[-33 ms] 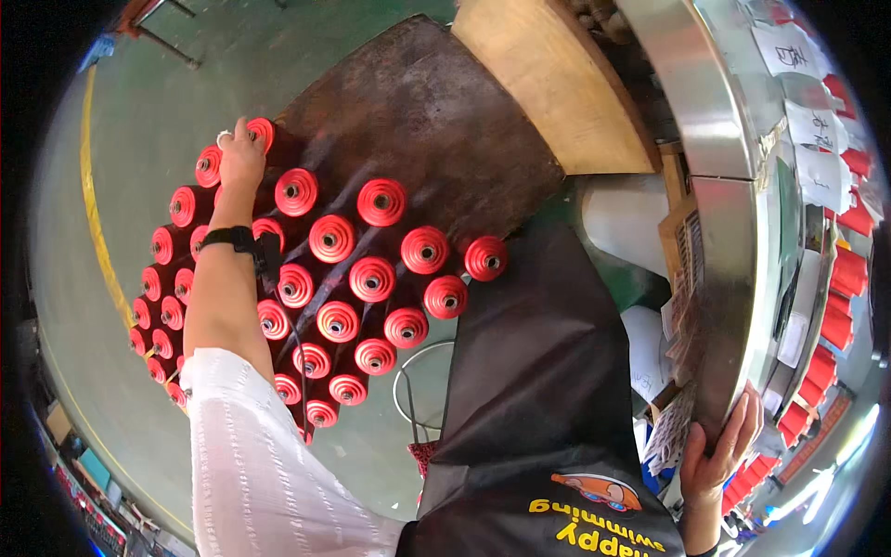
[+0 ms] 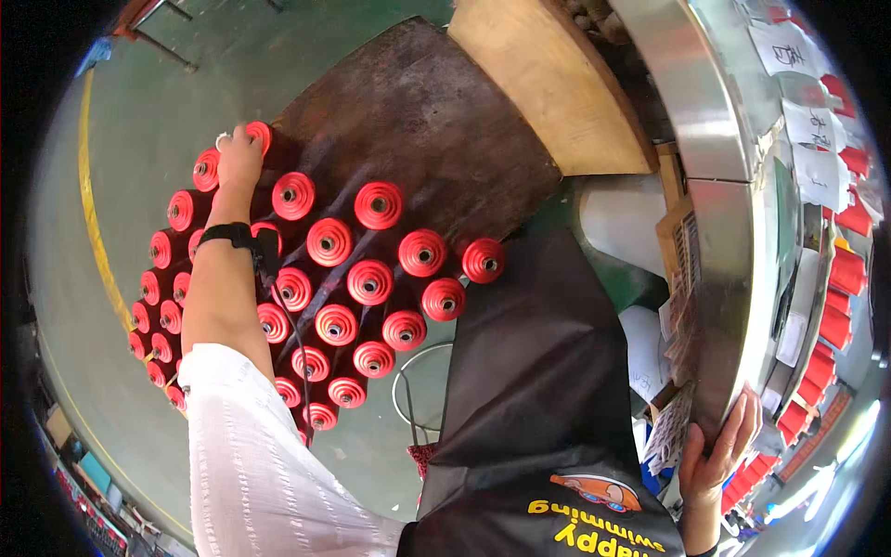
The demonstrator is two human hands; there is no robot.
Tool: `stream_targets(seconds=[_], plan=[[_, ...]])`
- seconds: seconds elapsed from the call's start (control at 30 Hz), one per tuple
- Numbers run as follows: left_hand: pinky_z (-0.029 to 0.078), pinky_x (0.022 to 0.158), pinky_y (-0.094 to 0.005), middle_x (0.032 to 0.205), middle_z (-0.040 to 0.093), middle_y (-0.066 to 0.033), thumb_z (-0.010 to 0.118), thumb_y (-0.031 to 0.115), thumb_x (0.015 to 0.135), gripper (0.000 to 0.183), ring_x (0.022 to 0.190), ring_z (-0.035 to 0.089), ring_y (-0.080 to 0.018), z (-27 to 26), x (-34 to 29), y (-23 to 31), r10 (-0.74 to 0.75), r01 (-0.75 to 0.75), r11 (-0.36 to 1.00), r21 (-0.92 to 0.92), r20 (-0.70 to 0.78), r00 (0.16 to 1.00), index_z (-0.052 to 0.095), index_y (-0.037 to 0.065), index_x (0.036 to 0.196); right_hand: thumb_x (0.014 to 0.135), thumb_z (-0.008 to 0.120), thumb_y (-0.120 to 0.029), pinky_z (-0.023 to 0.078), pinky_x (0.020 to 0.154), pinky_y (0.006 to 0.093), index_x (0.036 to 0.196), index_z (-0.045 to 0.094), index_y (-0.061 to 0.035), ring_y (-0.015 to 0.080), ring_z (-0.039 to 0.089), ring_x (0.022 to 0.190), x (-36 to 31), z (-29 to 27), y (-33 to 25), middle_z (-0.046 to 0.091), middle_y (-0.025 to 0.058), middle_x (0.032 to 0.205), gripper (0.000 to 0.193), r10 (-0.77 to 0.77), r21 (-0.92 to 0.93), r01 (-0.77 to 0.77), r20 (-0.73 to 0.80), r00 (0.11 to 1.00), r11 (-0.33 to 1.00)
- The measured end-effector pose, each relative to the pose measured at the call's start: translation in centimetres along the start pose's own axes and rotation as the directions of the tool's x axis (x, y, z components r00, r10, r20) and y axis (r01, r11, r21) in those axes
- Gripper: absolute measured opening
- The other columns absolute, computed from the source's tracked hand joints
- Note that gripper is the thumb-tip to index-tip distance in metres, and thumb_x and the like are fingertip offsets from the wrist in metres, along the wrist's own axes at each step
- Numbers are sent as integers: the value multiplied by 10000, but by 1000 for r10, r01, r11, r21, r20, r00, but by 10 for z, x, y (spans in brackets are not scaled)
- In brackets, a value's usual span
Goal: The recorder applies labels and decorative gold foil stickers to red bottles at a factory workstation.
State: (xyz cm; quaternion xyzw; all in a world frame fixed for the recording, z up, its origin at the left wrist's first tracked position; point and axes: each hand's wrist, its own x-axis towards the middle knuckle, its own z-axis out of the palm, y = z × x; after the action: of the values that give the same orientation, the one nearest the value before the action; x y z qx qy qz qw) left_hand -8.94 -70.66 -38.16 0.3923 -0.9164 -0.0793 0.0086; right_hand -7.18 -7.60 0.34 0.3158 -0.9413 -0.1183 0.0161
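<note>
My left hand (image 2: 240,160) reaches out to the far left, its fingers closed over the top of a red spool-like piece (image 2: 261,138) with stepped rings. Several more of these pieces stand upright in rows around my forearm, such as one red piece (image 2: 379,205) with a dark hole at its centre. A black band sits on my left wrist. My right hand (image 2: 719,457) lies with fingers stretched out on the shiny metal edge (image 2: 729,353) of the machine at the right, holding nothing.
The red pieces stand on a dark, worn board (image 2: 408,121). A curved wooden panel (image 2: 548,84) meets its far right edge. Close to my black apron (image 2: 538,371) is a metal ring (image 2: 401,395). Along the right run red spools (image 2: 846,274) and white paper labels (image 2: 821,176).
The view has shifted very slightly. My left hand stays on the same red piece, and my right hand remains on the metal edge.
</note>
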Motion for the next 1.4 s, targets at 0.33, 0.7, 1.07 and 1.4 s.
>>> stream_targets(seconds=[0.33, 0.7, 1.07, 1.4], plan=[[484, 804, -532, 1052, 602, -259, 487, 191, 898, 245, 967, 594, -446, 5, 11, -7, 113, -113, 994, -2, 122, 986, 518, 16, 1066, 915, 568, -204, 336, 1019, 567, 1370, 359, 63, 483, 434, 1208, -2, -1, -1, 414, 296, 1367, 567, -12, 3, 12, 11, 1000, 1000], [387, 1011, -461, 1215, 536, -240, 628, 169, 848, 510, 1169, 470, -409, 9, -30, 28, 312, -307, 948, 82, -65, 948, 462, -25, 1289, 629, 778, -173, 415, 811, 455, 1209, 533, -4, 331, 499, 1128, 17, 0, -12, 506, 159, 1234, 653, 13, 182, -6, -38, 999, 983], [456, 954, -364, 1275, 527, -192, 456, 54, 976, 298, 1119, 552, -269, -181, -244, 274, 517, -684, 255, -683, -501, 694, 505, -68, 1244, 795, 675, -232, 415, 792, 399, 1301, 508, -87, 268, 443, 1233, -12, -15, 10, 470, 114, 1334, 552, 12, 462, 132, -296, 955, 877], [480, 630, -320, 860, 650, -123, 548, 7, 871, 155, 689, 613, -224, -281, -377, 394, 823, -533, -176, -828, -420, 381, 649, 5, 989, 874, 579, -173, 433, 967, 449, 1169, 640, -158, 350, 493, 1151, -46, -60, 325, 575, 111, 1208, 302, 582, 177, -559, -367, 726, 810]])
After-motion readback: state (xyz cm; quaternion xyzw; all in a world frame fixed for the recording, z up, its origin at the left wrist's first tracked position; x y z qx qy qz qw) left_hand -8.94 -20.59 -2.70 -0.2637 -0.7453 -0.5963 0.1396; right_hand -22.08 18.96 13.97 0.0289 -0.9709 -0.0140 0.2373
